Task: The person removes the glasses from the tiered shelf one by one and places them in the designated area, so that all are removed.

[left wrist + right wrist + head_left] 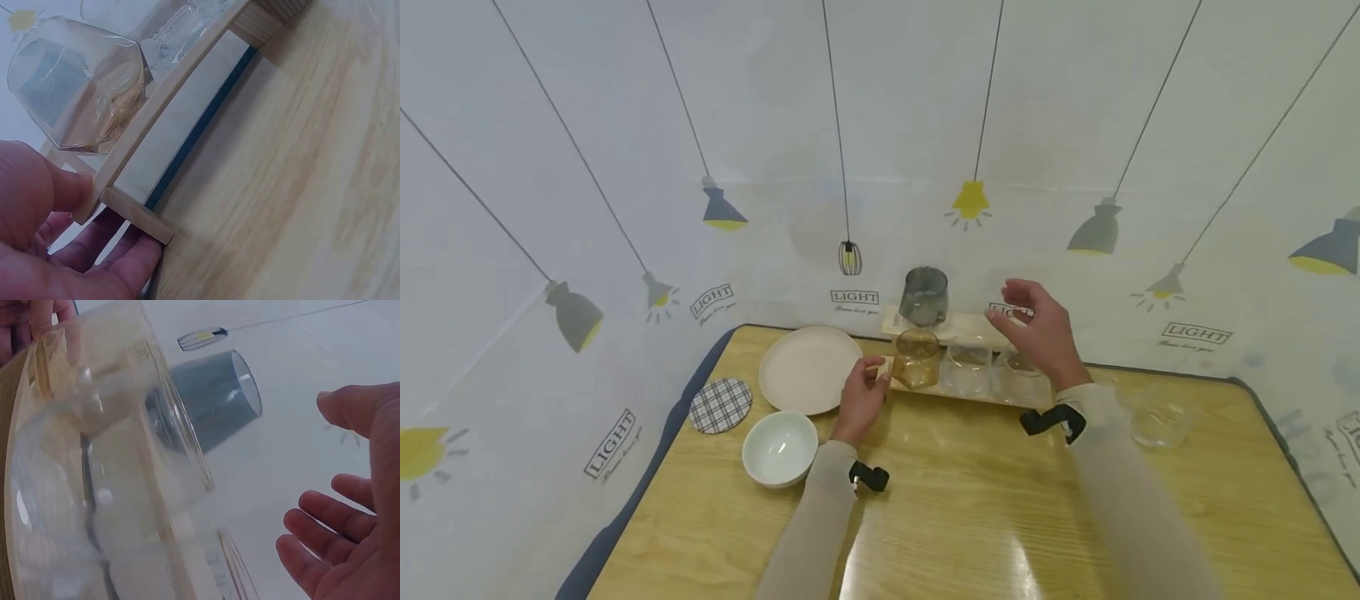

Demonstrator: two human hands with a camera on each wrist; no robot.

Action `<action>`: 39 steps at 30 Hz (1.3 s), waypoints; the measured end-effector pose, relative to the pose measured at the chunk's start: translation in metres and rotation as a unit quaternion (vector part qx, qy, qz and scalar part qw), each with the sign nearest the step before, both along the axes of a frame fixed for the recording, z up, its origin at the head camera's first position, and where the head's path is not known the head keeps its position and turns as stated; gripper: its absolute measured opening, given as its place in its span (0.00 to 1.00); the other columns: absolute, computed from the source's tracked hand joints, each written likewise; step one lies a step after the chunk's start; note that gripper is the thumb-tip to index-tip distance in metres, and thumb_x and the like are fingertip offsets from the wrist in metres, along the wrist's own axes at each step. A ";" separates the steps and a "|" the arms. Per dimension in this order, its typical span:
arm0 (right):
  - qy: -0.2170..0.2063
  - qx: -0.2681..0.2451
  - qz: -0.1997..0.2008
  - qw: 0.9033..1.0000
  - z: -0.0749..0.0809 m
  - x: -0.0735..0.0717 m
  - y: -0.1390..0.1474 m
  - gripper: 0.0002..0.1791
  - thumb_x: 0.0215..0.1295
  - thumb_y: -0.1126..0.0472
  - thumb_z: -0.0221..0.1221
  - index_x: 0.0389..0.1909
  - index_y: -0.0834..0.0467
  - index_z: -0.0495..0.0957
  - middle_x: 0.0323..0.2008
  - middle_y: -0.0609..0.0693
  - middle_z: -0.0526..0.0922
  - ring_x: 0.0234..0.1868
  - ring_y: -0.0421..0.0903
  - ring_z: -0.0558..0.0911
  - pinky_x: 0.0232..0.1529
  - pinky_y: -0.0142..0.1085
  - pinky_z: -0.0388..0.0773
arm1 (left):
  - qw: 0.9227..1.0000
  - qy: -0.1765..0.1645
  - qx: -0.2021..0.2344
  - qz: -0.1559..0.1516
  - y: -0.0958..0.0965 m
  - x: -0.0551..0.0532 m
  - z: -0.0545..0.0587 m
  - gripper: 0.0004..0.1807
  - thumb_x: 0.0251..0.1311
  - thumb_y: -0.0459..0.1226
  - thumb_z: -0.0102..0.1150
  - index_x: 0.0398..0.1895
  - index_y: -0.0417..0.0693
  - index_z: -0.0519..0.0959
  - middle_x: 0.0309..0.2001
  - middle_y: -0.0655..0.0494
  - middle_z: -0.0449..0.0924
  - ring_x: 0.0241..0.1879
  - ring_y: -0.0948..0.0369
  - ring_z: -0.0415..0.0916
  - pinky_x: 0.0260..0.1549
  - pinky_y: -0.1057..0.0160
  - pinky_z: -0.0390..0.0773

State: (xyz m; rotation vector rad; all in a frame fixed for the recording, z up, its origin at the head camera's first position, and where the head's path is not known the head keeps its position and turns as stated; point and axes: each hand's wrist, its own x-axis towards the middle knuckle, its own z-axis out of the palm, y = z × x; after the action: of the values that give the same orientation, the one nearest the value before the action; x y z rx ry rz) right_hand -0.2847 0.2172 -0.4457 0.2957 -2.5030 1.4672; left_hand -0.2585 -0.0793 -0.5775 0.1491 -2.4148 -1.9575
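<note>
A two-tier wooden stand (961, 398) runs along the back of the table with glasses on it. My left hand (861, 402) grips its left end, the thumb (72, 189) against the upper board and the fingers at the end piece underneath. Nearest that hand is an amber glass (916, 360) on the lower tier, followed by two clear glasses, one in the middle (967, 368) and one at the right (1015, 383). A grey glass (923, 297) stands on the upper tier. My right hand (1043, 333), raised over the stand's right end, holds nothing, its fingers loosely bent and apart from the thumb.
Left of the stand lie a large cream plate (808, 371), a white bowl (780, 450) and a checked round coaster (721, 406). Another clear glass (1161, 417) stands on the table (970, 500) at the right. A printed wall sheet (910, 125) rises right behind the stand.
</note>
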 end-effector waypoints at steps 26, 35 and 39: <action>-0.107 0.064 0.062 0.990 0.001 -0.056 -0.084 0.53 0.63 0.40 0.73 0.81 0.56 0.58 0.77 0.59 0.70 0.75 0.60 0.72 0.73 0.55 0.72 | 1.000 -0.001 0.004 -0.001 0.001 -0.003 0.003 0.16 0.75 0.35 0.61 0.63 0.49 0.78 0.58 0.41 0.82 0.59 0.47 0.81 0.50 0.54 0.82; -0.085 0.045 0.055 0.994 0.000 -0.054 -0.082 0.51 0.62 0.41 0.74 0.80 0.56 0.62 0.75 0.58 0.72 0.73 0.60 0.74 0.71 0.55 0.74 | 1.000 0.001 -0.001 0.006 0.002 -0.004 0.002 0.16 0.74 0.35 0.61 0.62 0.49 0.78 0.57 0.40 0.82 0.58 0.46 0.81 0.52 0.52 0.82; -0.074 0.035 0.052 0.995 0.001 -0.050 -0.080 0.50 0.62 0.41 0.74 0.79 0.55 0.63 0.74 0.57 0.74 0.72 0.59 0.76 0.70 0.55 0.75 | 1.000 -0.005 0.000 0.007 0.001 -0.001 0.002 0.16 0.74 0.35 0.61 0.62 0.49 0.78 0.58 0.41 0.82 0.58 0.47 0.81 0.50 0.54 0.82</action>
State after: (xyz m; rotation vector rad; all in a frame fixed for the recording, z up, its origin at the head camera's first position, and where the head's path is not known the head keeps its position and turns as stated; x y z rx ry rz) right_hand -0.3349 0.1374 -0.4443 0.3465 -2.6972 1.4930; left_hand -0.2597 -0.0779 -0.5755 0.1767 -2.4123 -1.9566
